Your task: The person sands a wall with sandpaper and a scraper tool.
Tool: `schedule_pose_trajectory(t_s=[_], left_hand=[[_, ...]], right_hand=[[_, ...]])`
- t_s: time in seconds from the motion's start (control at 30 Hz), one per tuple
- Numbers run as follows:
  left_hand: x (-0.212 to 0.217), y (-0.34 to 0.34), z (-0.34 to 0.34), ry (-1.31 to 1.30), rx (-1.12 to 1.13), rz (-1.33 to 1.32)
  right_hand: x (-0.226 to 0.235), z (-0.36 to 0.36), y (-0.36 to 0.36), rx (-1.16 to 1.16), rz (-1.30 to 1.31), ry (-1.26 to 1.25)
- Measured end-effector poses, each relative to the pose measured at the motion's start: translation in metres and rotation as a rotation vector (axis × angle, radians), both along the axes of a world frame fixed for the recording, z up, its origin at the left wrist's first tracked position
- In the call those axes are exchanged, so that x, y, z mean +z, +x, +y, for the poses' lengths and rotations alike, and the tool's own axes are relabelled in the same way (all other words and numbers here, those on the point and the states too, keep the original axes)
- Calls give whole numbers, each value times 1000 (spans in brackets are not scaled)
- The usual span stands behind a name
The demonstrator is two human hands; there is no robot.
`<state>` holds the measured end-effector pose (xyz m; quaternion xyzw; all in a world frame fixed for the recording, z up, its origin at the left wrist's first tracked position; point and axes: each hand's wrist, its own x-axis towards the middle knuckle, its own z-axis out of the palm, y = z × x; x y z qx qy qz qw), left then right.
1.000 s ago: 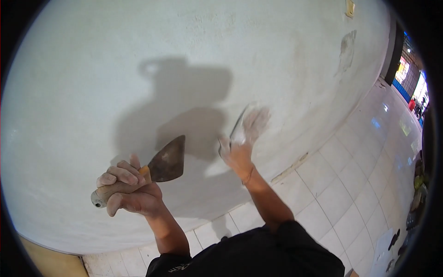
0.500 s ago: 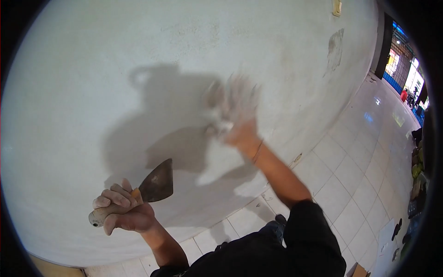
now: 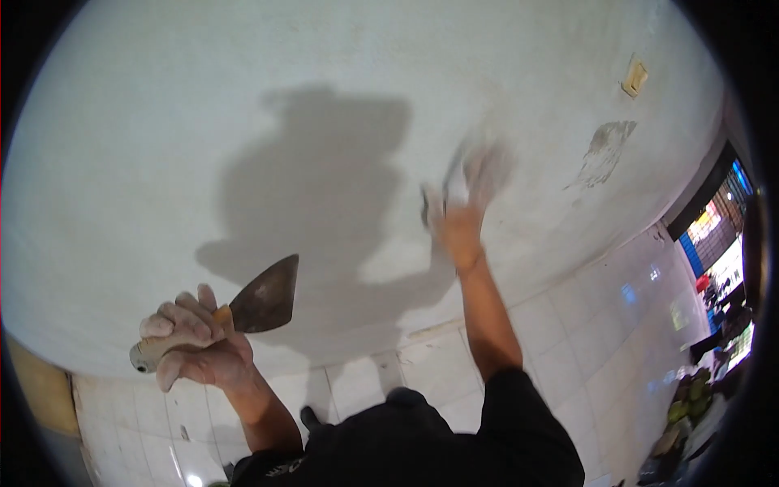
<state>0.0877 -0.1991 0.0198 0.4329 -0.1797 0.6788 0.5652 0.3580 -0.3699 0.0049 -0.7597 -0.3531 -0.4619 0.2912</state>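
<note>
My left hand [image 3: 199, 341], dusted with white powder, is closed round the pale handle of a putty knife [image 3: 269, 296]. Its dark triangular blade points up and to the right, and I cannot tell if it touches the wall. Farther right, my right hand [image 3: 466, 215] is raised at the pale plastered wall [image 3: 146, 162]. Motion smears its fingers, so whether anything lies under or between them is unclear. A large shadow of my head and arms falls on the wall between both hands.
At the upper right, the wall carries a yellowed switch plate [image 3: 636, 78] and a rough grey patch [image 3: 607, 152]. White floor tiles [image 3: 560, 341] run along its foot. Beyond the far right is a bright doorway [image 3: 714, 227]; piled goods [image 3: 690, 398] stand below it.
My right hand has moved right across the wall, still blurred. The view has turned, bringing the switch plate and grey patch farther in. The left hand keeps its hold on the putty knife.
</note>
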Motion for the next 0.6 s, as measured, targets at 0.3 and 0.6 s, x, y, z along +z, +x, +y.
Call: schedule_pose_trajectory(t_s=[0.3, 0.6], left_hand=[[8, 12, -64, 6, 66, 74], [33, 20, -73, -9, 126, 34]], right_hand=[[-71, -27, 6, -35, 97, 50], [106, -6, 19, -86, -227, 0]])
